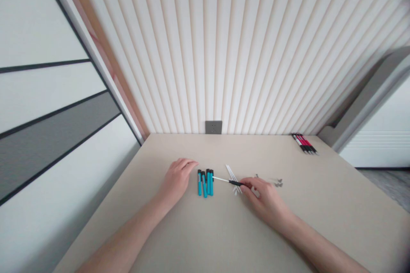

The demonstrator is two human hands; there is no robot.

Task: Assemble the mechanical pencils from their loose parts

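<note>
My left hand (180, 175) rests on the table just left of a row of several teal pen barrels with black tops (204, 184). Its fingers are stretched out and hold nothing. Between the thumb and fingers of my right hand (261, 194) is a black pen tip section (235, 183), with a thin white refill (221, 178) sticking out to the left towards the barrels. Beneath and beside it lie loose white refills (231, 172) and some small whitish pieces (235, 192). Part of the black section is hidden by my fingers.
Small clear and metallic pieces (279, 183) lie right of my right hand. A row of several black pens with red and white parts (304, 143) is at the table's back right. A dark wall socket (213, 127) sits at the table's back edge against the ribbed wall (205, 51).
</note>
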